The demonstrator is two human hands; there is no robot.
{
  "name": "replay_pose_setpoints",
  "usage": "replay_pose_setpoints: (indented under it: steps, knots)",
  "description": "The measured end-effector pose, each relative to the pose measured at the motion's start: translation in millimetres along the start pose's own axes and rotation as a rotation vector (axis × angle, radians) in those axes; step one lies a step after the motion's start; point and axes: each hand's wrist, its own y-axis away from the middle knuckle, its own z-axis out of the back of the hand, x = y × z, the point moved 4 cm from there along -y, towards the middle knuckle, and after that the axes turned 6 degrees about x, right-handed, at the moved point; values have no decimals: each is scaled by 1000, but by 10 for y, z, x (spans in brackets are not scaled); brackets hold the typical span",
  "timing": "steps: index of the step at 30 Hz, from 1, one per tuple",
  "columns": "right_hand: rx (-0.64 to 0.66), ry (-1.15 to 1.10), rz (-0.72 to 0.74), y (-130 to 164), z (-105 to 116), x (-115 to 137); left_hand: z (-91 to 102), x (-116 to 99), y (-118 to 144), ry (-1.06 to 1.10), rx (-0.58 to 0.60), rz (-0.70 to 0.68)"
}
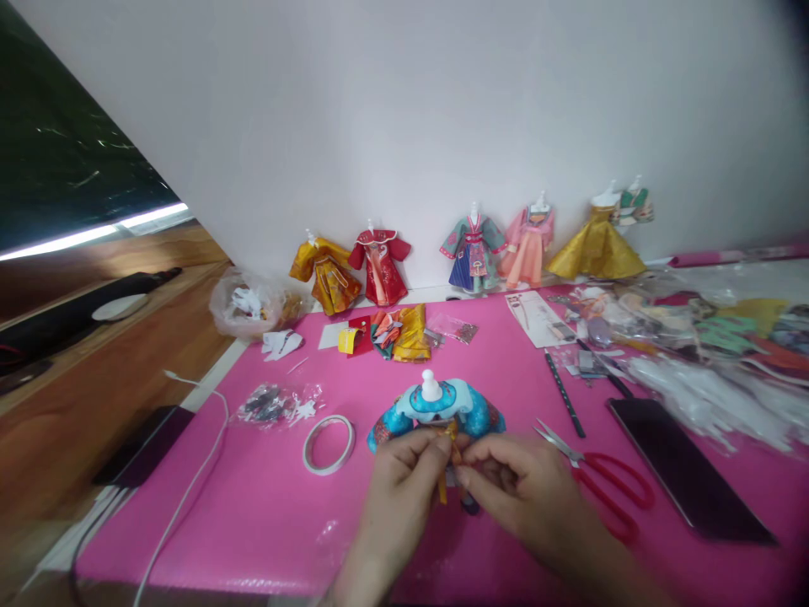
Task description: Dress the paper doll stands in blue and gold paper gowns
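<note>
both hands meet at the front middle of the pink mat [253,506], over a small blue doll dress [436,413] on a white stand. the left hand [404,472] and right hand [506,480] each pinch closed on a thin orange ribbon [450,459] at the dress's waist, fingertips nearly touching. a tape roll [328,443] lies just left of the dress, red scissors [600,480] just right, a dark phone [686,476] beyond them. finished dresses [474,249] line the wall.

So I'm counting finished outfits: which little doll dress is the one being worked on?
The blue dress, alone mid-mat between left hand and right hand; the others line the wall.
</note>
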Motion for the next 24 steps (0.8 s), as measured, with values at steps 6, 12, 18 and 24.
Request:
replay_pose_setpoints:
  steps: [6, 12, 18, 24]
  knots:
    - [140, -563, -101, 13, -18, -47, 26, 55, 11, -55, -11, -26]
    - [156, -804, -307, 69, -57, -140, 42, 38, 16, -162, -37, -57]
    - [11, -471, -39, 111, 211, 46, 43, 18, 7, -157, -57, -57]
    - [11, 97, 550, 13, 266, 378, 21, 2, 19, -84, -41, -41]
